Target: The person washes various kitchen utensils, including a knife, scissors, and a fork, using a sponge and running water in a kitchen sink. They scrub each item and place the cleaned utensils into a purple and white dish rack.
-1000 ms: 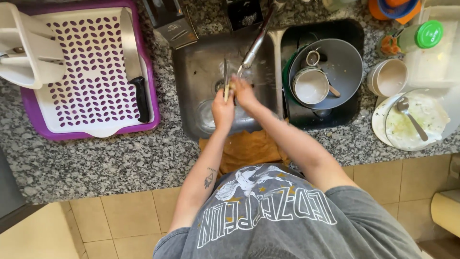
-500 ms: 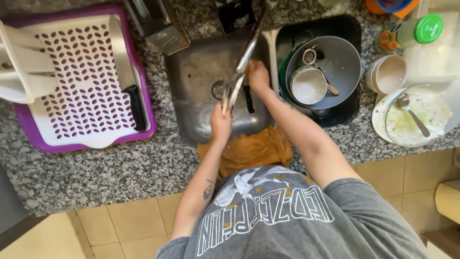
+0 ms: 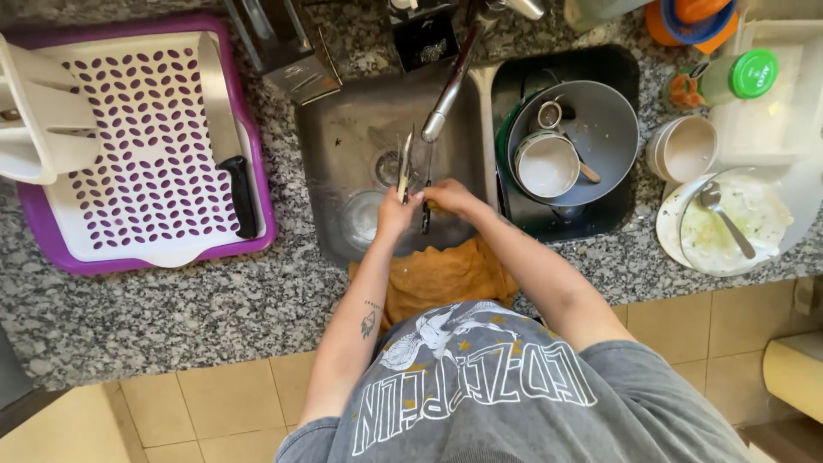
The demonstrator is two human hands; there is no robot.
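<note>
My left hand (image 3: 396,214) is over the steel sink basin (image 3: 343,129), shut on a few pieces of cutlery (image 3: 403,167) that point up and away from me. My right hand (image 3: 453,197) is right beside it, touching it, with its fingers closed on a small yellow sponge (image 3: 431,204) pressed against the cutlery. A dark utensil handle (image 3: 425,221) sticks out below the two hands. Both hands are just under the spout of the metal tap (image 3: 450,77). A clear glass (image 3: 360,219) lies in the basin to the left of my left hand.
A purple drying tray (image 3: 257,231) with a white perforated insert holds a black-handled knife (image 3: 240,193). The right basin (image 3: 617,69) holds a grey bowl, pot and cup. Dirty plates (image 3: 737,231) with a spoon, a white bowl (image 3: 681,150) and a green-capped bottle (image 3: 737,75) stand right. An orange cloth (image 3: 446,274) hangs at the counter edge.
My right hand was up by the tap half a second ago and has come back down beside my left hand. The left hand still holds the cutlery.
</note>
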